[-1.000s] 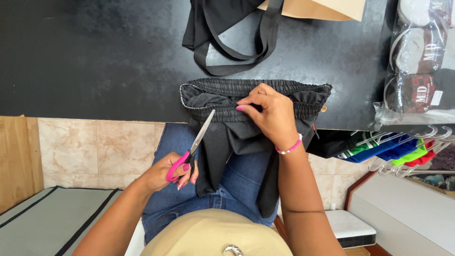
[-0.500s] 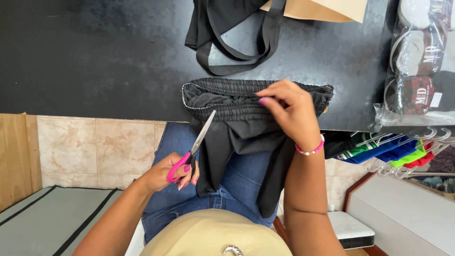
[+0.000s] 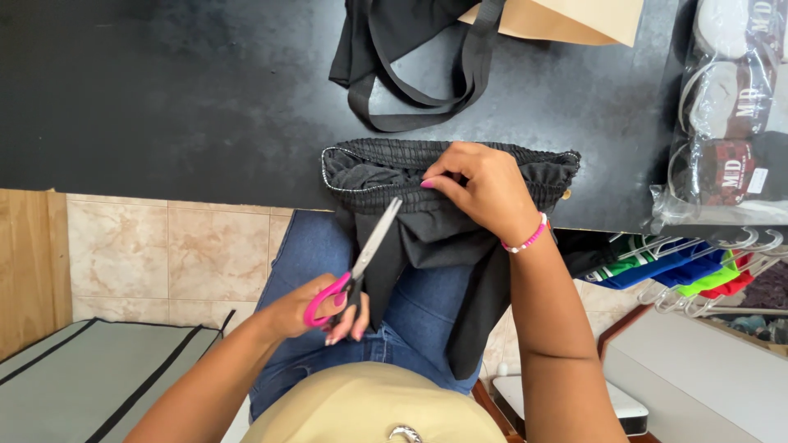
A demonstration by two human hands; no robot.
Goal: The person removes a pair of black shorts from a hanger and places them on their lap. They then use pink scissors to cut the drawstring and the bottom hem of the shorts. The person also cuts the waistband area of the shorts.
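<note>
A black garment with a gathered elastic waistband (image 3: 369, 168) lies over the near edge of a black table (image 3: 164, 90) and hangs down onto my lap. My right hand (image 3: 480, 189) presses on the waistband, its fingertips pinching the fabric near the middle. My left hand (image 3: 316, 316) holds pink-handled scissors (image 3: 361, 262) below the table edge. The blades are together and point up toward the waistband, with their tip just under my right fingers.
A black bag with long straps (image 3: 402, 66) and a brown paper bag (image 3: 566, 16) lie further back on the table. Plastic-wrapped packs (image 3: 730, 123) sit at the right edge. Coloured clothes on hangers (image 3: 673, 271) hang below them. A tiled wall and a grey mat are on the left.
My right hand slid right along the waistband, then came back toward its middle. The scissors stayed almost where they were.
</note>
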